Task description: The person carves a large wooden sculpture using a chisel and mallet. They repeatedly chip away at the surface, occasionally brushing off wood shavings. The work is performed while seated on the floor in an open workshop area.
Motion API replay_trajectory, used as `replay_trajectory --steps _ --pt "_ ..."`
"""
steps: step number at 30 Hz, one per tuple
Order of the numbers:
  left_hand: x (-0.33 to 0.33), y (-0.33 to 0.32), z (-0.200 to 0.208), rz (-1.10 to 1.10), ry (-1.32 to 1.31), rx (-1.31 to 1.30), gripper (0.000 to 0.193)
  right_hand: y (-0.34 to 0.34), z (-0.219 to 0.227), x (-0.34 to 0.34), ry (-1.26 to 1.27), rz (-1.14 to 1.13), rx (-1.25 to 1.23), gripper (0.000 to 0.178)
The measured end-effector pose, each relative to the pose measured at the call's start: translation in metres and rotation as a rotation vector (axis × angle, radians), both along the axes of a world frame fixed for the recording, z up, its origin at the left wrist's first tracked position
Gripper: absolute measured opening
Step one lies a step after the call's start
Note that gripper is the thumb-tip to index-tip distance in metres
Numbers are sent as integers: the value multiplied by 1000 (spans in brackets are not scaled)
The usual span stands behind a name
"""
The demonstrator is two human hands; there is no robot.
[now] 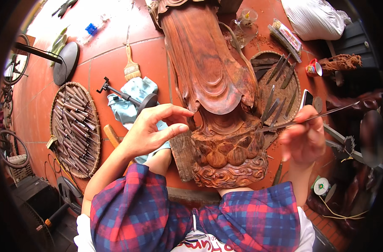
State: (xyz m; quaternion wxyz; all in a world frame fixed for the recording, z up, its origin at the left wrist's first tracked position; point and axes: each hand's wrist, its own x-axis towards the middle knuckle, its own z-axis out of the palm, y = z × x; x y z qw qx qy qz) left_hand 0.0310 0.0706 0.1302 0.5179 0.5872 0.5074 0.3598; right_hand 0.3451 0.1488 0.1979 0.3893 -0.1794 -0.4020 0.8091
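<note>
A reddish-brown wooden carving (204, 59) lies between my legs, its robe-like folds stretching away from me and its carved base (229, 147) nearest me. My right hand (305, 136) is closed on a long thin metal file (315, 116), held slantwise. The file's left end meets, or hangs just over, the right edge of the base; contact is hard to tell. My left hand (162, 124) is beside the carving's left edge, with thumb and index finger curved apart and nothing between them. Whether its fingertips touch the wood is unclear.
At left, a round woven tray (53, 126) holds many wood-handled chisels. Another woven tray (295, 101) with several files sits right of the carving. A brush (132, 65), pale blue cloth (137, 90) and black phone stand (124, 95) lie on the left; a red cup (313, 68) stands far right.
</note>
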Motion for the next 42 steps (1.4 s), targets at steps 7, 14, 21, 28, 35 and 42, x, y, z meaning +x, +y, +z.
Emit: replay_trajectory --steps 7,14,21,28,35,42 --pt "28 -8 -31 -22 -54 219 30 -29 -48 -112 -790 -99 1040 9" --pt "34 -26 -38 264 31 161 20 -49 -80 -179 -691 -273 1057 20" --pt "34 -23 -34 233 78 209 20 -48 -91 -183 -807 -131 1042 35" --pt "38 -24 -37 225 87 222 20 -47 -97 -186 -881 -173 995 28" --pt "45 -22 -37 229 98 236 20 -43 -98 -179 -854 -205 887 28" --pt "49 -23 -37 227 118 238 20 -41 -100 -179 -753 -260 890 24"
